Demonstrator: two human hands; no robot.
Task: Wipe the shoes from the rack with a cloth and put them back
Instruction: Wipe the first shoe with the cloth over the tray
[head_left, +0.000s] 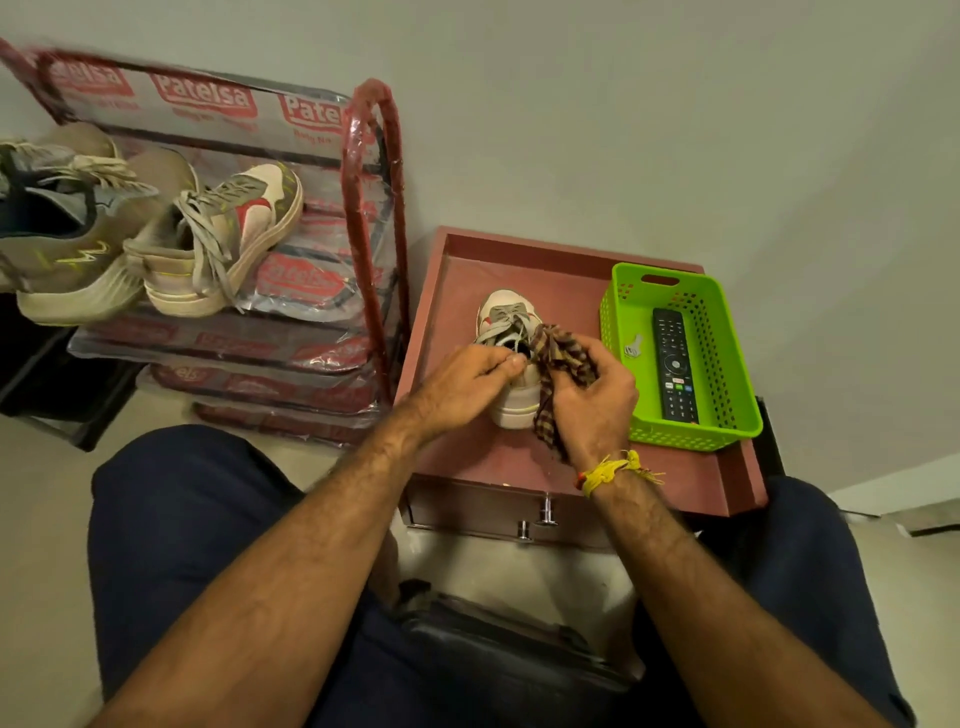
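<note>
On the surface (467, 457) the left hand (467, 384) grips the light, stiff shoe (511, 364) at its collar; the right hand (592, 400) bunches the soft cloth (558, 358).

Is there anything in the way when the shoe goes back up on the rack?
Nothing visible blocks it. The shoe sits on the small red table, right beside the rack. Its matching shoe is on the top shelf, with bare shelf to its right. The green basket is on the other side.
</note>
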